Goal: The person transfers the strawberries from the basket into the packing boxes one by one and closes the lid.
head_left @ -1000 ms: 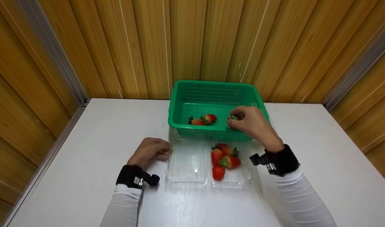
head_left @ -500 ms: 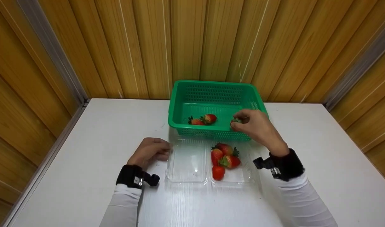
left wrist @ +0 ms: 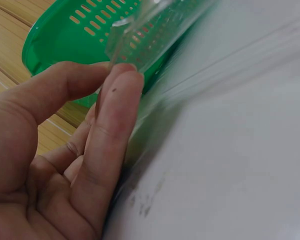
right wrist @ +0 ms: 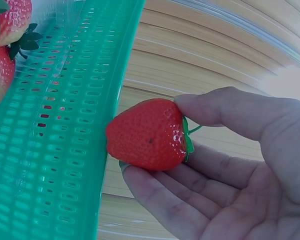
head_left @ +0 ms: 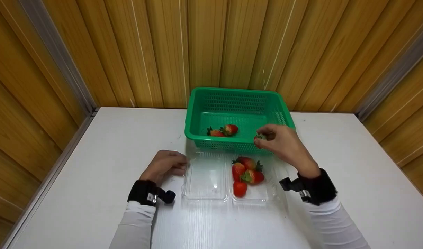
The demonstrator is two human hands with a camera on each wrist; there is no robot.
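We log the right hand (head_left: 282, 143) with thumb and fingers curled round one strawberry (right wrist: 147, 134), held above the near rim of the green basket (head_left: 197, 133), just beyond the clear clamshell container (head_left: 206, 178) on the white surface (head_left: 93, 173). The left hand (head_left: 164, 166) rests on that surface with thumb and fingertips pinching the clamshell's left edge; in the left wrist view the thin clear plastic sits between thumb and forefinger. Progress, as we judge it: the work appears to be moving berries from basket to clamshell. Four strawberries in the clamshell (head_left: 246, 173) already lie in its right half, clustered and touching one another; its left half holds nothing. Two strawberries in the basket (head_left: 222, 131) remain on the basket floor, side by side, well apart from the right hand. So we count four placed, one in hand, two left, and put the work somewhat past the midpoint. The held berry, in the right wrist view: even red, glossy, plump, seeds faintly dotted, a small green calyx at the end toward the palm, pointed tip toward the basket wall. We see no bruising on the visible side; the far side is hidden by fingers.
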